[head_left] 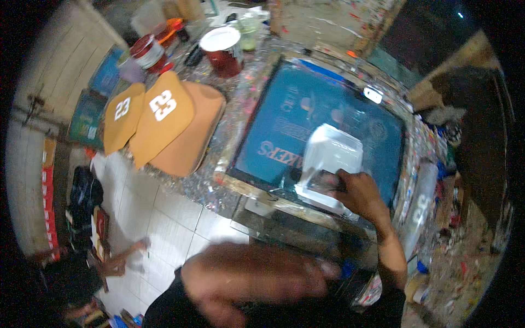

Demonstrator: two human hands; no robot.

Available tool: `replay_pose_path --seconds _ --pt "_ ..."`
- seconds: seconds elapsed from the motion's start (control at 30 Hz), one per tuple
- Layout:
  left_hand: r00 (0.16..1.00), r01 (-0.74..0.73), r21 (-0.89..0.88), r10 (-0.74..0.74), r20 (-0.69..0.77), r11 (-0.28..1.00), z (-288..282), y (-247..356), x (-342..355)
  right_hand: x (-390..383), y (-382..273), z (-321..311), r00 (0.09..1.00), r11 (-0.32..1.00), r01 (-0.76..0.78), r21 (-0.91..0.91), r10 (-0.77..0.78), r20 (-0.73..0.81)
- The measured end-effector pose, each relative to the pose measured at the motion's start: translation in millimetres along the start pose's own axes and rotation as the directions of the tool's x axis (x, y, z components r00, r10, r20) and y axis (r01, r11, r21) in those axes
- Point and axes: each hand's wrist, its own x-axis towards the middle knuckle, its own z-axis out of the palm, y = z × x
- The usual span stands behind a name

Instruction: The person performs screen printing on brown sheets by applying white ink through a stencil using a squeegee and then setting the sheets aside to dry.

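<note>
A framed printing screen [383, 142] with blue-green mesh and faint lettering lies on the worktable. On its mesh rests a white plastic tray [333, 145], glossy and shallow. My right hand [358, 191] is at the tray's near right part, fingers bent and closed around something dark and blurred that I cannot make out. Across the lower middle stretches my left arm, smeared by motion; my left hand [322, 270] is at its right end, close to my body, its fingers indistinct.
Tan fabric pieces [169, 104] with white printed digits lie on a padded board [205, 126] at left. Behind them stand a red-brown can [224, 57] with a white lid and a red tub [147, 54]. Another person's arm [126, 257] shows at lower left, above the tiled floor [169, 210].
</note>
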Motion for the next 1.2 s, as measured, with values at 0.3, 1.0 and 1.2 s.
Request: replay_pose_path --seconds 0.3,1.0,1.2 --pt "0.944 -0.231 0.032 0.216 0.249 0.972 13.9 63.5 15.3 9.1 -7.8 -16.8 0.937 0.996 0.059 -0.06 -0.076 -0.34" --pt "0.986 -0.157 0.89 0.018 0.166 0.428 9.9 82.3 64.9 85.3 55.7 9.5 0.857 0.99 0.017 -0.143 -0.088 -0.507" --pt "0.994 -0.105 0.936 0.021 0.103 0.336 -7.6 73.6 57.7 57.7 25.4 39.3 0.808 0.968 -0.046 -0.249 -0.11 -0.578"
